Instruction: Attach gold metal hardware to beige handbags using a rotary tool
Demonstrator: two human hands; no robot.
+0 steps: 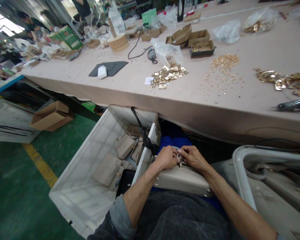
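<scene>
A beige handbag (182, 180) lies across my lap, with round metal studs along its near edge. My left hand (167, 157) is closed at the top of the bag, fingers curled inward; what it grips is hidden. Meeting it from the other side, my right hand (193, 156) pinches a small strap (179, 156) with a gold-coloured fitting on it. The fingertips of both hands almost touch there and partly cover the strap.
To the left stands a white bin (75, 173) holding several beige bags (107, 169). A grey-rimmed bin (242, 176) with more bags is at right. On the table (130, 83) lie gold metal plates (167, 75), small gold pieces (225, 61) and a power screwdriver (293, 105).
</scene>
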